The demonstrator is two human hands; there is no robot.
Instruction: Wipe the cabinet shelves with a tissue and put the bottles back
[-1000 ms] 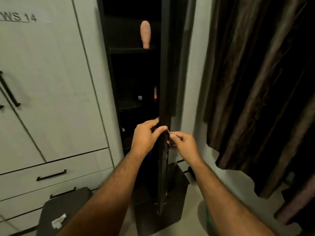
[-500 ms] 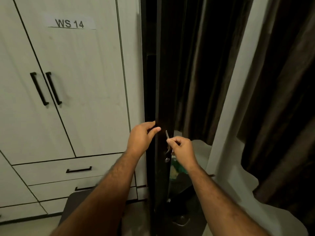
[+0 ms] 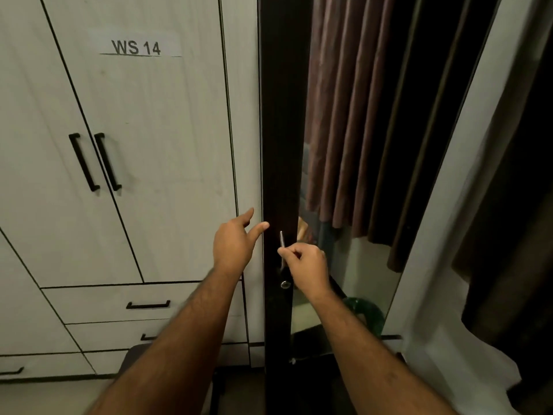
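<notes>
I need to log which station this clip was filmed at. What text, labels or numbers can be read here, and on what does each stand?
"WS 14": black, underlined, on a pale label stuck high on the white wardrobe door.
No other text shows; the dark cabinet door, its metal handle and the keyhole bear none that can be read.

Both forearms outstretched, left hand (image 3: 235,247) open-fingered, right hand (image 3: 308,269) curled in a pinch
</notes>
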